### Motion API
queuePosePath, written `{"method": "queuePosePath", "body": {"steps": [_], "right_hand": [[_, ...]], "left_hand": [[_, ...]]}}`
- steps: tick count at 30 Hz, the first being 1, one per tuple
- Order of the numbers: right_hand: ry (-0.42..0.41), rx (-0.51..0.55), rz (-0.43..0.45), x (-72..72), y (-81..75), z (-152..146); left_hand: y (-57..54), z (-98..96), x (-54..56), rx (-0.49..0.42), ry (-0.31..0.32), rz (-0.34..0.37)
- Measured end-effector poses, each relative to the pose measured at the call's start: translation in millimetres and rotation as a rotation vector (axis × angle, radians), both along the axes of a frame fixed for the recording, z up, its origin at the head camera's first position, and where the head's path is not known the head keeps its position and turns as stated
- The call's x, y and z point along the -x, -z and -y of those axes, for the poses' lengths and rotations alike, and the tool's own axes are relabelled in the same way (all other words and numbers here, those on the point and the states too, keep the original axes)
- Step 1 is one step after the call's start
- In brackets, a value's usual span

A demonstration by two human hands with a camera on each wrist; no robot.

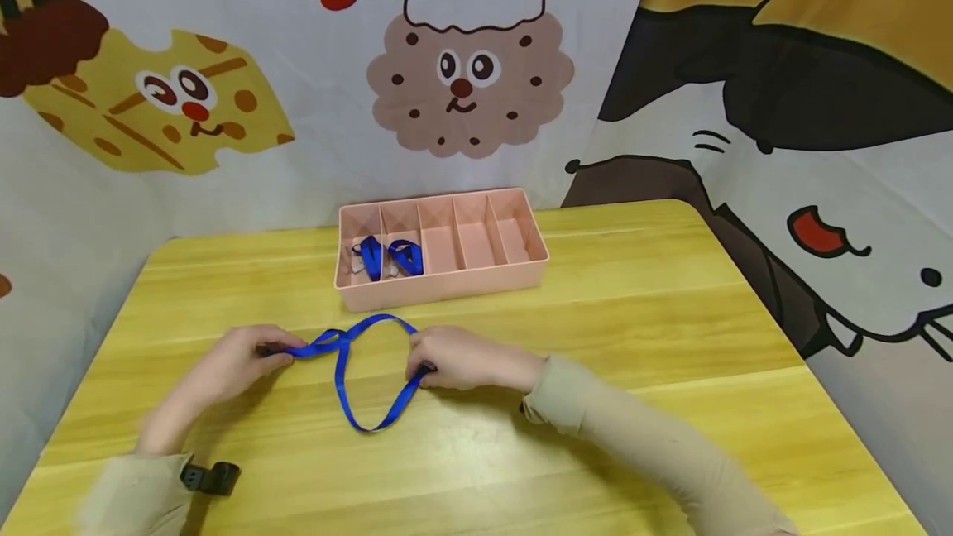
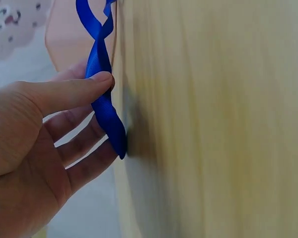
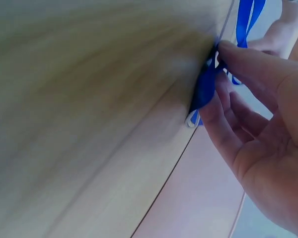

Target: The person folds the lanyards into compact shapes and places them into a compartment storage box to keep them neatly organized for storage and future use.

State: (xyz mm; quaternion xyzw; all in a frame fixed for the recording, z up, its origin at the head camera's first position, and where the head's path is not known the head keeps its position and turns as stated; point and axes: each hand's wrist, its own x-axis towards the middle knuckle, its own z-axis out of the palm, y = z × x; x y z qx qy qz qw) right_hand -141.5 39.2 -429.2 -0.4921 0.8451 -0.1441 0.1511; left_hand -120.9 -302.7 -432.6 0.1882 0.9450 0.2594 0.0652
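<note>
A blue lanyard (image 1: pixel 404 398) lies across the middle of the table, its strap forming a wide loop between both hands and crossing over itself toward the left. My left hand (image 1: pixel 253 354) pinches one folded end; in the left wrist view its thumb presses the strap (image 2: pixel 108 116) against the fingers, which are loosely bent behind. At the loop's other side, my right hand (image 1: pixel 457 358) pinches the strap between thumb and fingertips. The right wrist view shows a small whitish fitting (image 3: pixel 191 120) at the strap's edge below those fingertips.
A pink box (image 1: pixel 447 281) with several compartments stands at the back of the wooden table (image 1: pixel 633 296). Its two leftmost compartments hold folded blue lanyards (image 1: pixel 371 259). A cloth with cartoon figures (image 1: pixel 469 106) hangs behind the table.
</note>
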Motion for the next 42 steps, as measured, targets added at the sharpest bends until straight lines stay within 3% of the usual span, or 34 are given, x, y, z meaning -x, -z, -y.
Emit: {"method": "queuePosePath", "body": {"steps": [12,24,30,38,42], "right_hand": [[0.136,0.089,0.035,2.6,2.4,-97.3],[0.338,0.127,0.006,8.7,1.9,-158.0],[0.43,0.119,-0.082,14.2,2.5,-169.8],[0.445,0.051,-0.144,12.6,6.8,-171.5],[0.467,0.051,-0.152,16.8,8.7,-173.2]], "left_hand": [[0.1,-76.9,3.3,-0.05,0.097,0.052],[4.3,-143.9,16.1,-0.036,0.078,0.14],[5.7,-151.1,15.1,0.001,0.071,0.137],[8.5,-148.3,10.8,-0.014,0.078,0.112],[7.1,-143.6,14.7,-0.025,0.083,0.096]]}}
